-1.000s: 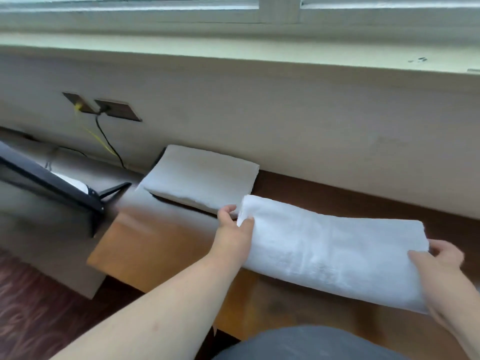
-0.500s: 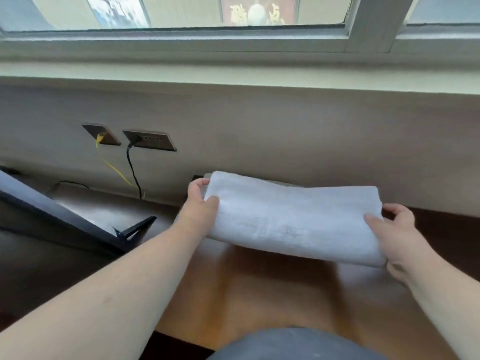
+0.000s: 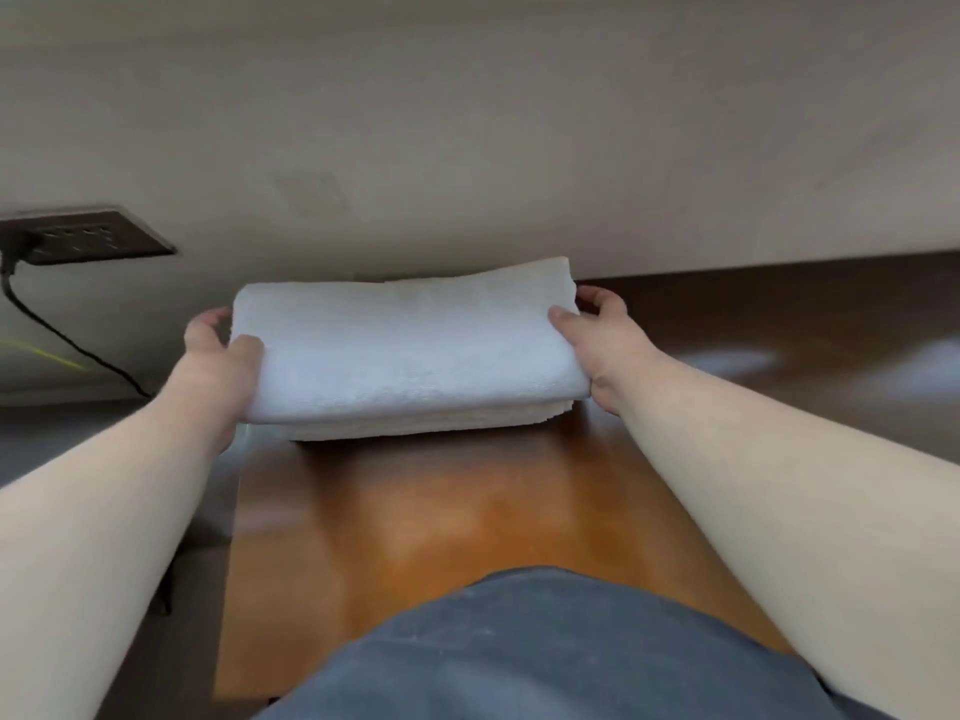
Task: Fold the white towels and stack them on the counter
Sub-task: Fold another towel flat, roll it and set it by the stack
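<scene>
Folded white towel (image 3: 410,350) sat mid-frame, held at both short ends. Left hand (image 3: 218,356) gripped the left end: thumb on the top face, fingers wrapped round behind the edge. Right hand (image 3: 597,340) gripped the right end the same way, thumb on top near the far corner, fingers curled behind. Towel lay roughly level, long side running left to right, its far edge close to the beige wall (image 3: 467,122). Directly beneath it, a second folded white towel (image 3: 431,426) rested on the wooden counter (image 3: 441,527); only its near edge showed as a thin layered strip below the held one. The two looked in contact along the near edge, left end of the upper one overhanging slightly; couldn't tell whether its full weight was down. Counter ran orange-brown in the centre, darker brown to the right of the frame. Dark socket plate (image 3: 88,236) on the wall at upper left, black cable (image 3: 62,335) plugged in and trailing down and right toward the counter. Grey-blue garment (image 3: 545,652) of the person filled bottom centre.
</scene>
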A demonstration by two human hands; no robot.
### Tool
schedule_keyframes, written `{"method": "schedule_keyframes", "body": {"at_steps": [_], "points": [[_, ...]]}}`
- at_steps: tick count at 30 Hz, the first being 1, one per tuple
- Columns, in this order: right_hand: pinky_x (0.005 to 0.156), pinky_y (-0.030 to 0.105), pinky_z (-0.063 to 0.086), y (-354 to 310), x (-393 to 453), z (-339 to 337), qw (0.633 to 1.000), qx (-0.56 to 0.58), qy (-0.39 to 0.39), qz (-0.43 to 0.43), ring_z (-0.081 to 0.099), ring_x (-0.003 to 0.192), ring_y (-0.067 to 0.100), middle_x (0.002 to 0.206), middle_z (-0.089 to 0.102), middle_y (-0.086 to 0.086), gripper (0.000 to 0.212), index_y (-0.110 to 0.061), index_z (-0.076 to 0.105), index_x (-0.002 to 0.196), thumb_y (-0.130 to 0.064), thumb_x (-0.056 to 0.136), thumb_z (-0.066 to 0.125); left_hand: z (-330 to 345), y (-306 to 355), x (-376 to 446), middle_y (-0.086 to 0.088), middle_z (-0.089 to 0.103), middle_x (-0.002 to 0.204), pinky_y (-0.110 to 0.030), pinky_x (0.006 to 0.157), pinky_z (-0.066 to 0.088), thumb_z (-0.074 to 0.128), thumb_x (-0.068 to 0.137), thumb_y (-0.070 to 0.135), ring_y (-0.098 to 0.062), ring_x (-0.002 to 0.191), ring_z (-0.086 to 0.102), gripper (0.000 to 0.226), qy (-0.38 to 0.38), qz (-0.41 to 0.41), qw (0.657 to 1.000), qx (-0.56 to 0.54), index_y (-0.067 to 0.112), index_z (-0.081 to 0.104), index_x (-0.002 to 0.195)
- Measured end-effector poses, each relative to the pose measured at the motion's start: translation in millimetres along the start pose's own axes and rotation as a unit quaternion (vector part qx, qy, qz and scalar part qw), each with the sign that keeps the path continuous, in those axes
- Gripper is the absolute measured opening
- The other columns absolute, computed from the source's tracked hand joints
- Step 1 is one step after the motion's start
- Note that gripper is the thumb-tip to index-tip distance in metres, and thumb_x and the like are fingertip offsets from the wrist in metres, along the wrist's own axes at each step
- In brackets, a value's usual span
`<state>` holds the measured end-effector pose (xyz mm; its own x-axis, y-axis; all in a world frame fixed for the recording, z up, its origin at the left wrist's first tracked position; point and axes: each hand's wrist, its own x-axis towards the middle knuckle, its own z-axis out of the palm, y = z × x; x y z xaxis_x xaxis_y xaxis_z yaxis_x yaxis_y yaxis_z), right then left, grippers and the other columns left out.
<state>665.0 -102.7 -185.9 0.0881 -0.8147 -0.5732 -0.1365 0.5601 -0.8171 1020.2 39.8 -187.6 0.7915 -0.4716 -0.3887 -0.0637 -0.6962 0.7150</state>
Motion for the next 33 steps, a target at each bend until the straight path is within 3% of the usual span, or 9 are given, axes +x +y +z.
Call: {"method": "schedule_keyframes", "body": {"at_steps": [3, 8, 9, 11, 13, 15, 18, 22, 33], "points": [[0.079, 0.039, 0.059, 15.2, 6.3, 3.1, 0.997, -0.08, 0.012, 0.022, 0.067, 0.094, 0.019, 0.118, 0.062, -0.003, 0.053, -0.028, 0.04, 0.135, -0.037, 0.091, 0.067, 9.7, -21.2, 6.7, 0.001, 0.053, 0.117, -0.051, 0.097, 0.048, 0.043, 0.072, 0.037, -0.03, 0.103, 0.057, 0.069, -0.033, -0.021, 0.999, 0.032, 0.036, 0.03, 0.14], [0.059, 0.018, 0.039, 16.4, 6.3, 5.4, 0.971, -0.238, 0.02, -0.02, 0.056, 0.08, 0.002, 0.109, 0.061, -0.009, 0.049, -0.028, 0.038, 0.135, -0.044, 0.093, 0.06, 17.3, -19.1, -2.6, -0.006, 0.051, 0.124, -0.037, 0.092, 0.041, 0.048, 0.086, 0.025, -0.031, 0.102, 0.053, 0.066, -0.042, 0.011, 0.996, 0.078, 0.022, 0.023, 0.147], [0.064, 0.016, 0.04, 15.8, 3.8, 6.5, 0.969, -0.243, 0.026, -0.036, 0.057, 0.086, 0.002, 0.119, 0.059, -0.006, 0.052, -0.026, 0.037, 0.137, -0.041, 0.094, 0.061, 16.8, -14.2, -6.1, -0.008, 0.051, 0.129, -0.037, 0.093, 0.04, 0.052, 0.088, 0.021, -0.033, 0.107, 0.054, 0.067, -0.019, 0.025, 0.995, 0.093, 0.022, 0.023, 0.149], [0.093, 0.022, 0.041, 14.6, -3.1, 7.7, 0.949, -0.279, 0.081, -0.117, 0.054, 0.116, 0.015, 0.143, 0.047, 0.002, 0.061, -0.023, 0.036, 0.144, -0.037, 0.092, 0.065, 16.2, 0.3, -19.9, -0.011, 0.047, 0.142, -0.042, 0.102, 0.04, 0.058, 0.088, 0.02, -0.036, 0.121, 0.051, 0.069, 0.072, 0.098, 0.978, 0.171, 0.023, 0.027, 0.149], [0.112, 0.038, 0.028, 10.5, -12.9, 16.9, 0.878, -0.384, 0.129, -0.254, 0.033, 0.14, 0.026, 0.156, 0.032, 0.007, 0.063, -0.023, 0.038, 0.147, -0.035, 0.091, 0.063, 23.6, 19.1, -45.1, -0.016, 0.042, 0.147, -0.048, 0.108, 0.035, 0.053, 0.089, 0.021, -0.038, 0.13, 0.043, 0.061, 0.101, 0.277, 0.923, 0.247, 0.018, 0.035, 0.147], [0.118, 0.051, 0.015, 6.4, -18.3, 33.7, 0.787, -0.498, 0.087, -0.355, 0.018, 0.148, 0.031, 0.161, 0.025, 0.008, 0.061, -0.03, 0.037, 0.148, -0.043, 0.091, 0.054, 43.3, 32.4, -66.7, -0.016, 0.038, 0.152, -0.049, 0.112, 0.026, 0.041, 0.093, 0.028, -0.036, 0.139, 0.033, 0.056, -0.006, 0.414, 0.854, 0.314, 0.018, 0.038, 0.148], [0.118, 0.061, -0.004, 11.4, -14.6, 52.1, 0.7, -0.648, -0.026, -0.297, -0.008, 0.151, 0.035, 0.167, 0.001, 0.004, 0.071, -0.042, 0.012, 0.155, -0.069, 0.09, 0.021, 72.4, 34.1, -75.0, -0.001, 0.011, 0.164, -0.058, 0.116, 0.004, 0.018, 0.096, 0.056, -0.027, 0.149, 0.004, 0.061, -0.118, 0.38, 0.794, 0.46, 0.036, 0.015, 0.154], [0.115, 0.067, -0.006, 28.0, -1.2, 49.8, 0.697, -0.669, -0.043, -0.254, -0.02, 0.149, 0.033, 0.166, -0.013, -0.002, 0.079, -0.045, -0.006, 0.154, -0.078, 0.082, 0.004, 85.5, 18.5, -55.5, 0.002, 0.0, 0.164, -0.067, 0.112, 0.0, 0.004, 0.087, 0.072, -0.027, 0.149, -0.006, 0.07, -0.112, 0.385, 0.763, 0.507, 0.045, -0.003, 0.151], [0.113, 0.068, -0.009, 4.6, -4.5, 48.1, 0.692, -0.682, -0.087, -0.22, -0.023, 0.149, 0.034, 0.165, -0.018, -0.002, 0.082, -0.045, -0.011, 0.153, -0.082, 0.083, 0.012, 89.2, 41.4, -57.9, 0.006, -0.015, 0.163, -0.067, 0.112, 0.0, 0.0, 0.085, 0.072, -0.025, 0.148, -0.015, 0.072, -0.164, 0.324, 0.741, 0.565, 0.045, -0.016, 0.149]]}}
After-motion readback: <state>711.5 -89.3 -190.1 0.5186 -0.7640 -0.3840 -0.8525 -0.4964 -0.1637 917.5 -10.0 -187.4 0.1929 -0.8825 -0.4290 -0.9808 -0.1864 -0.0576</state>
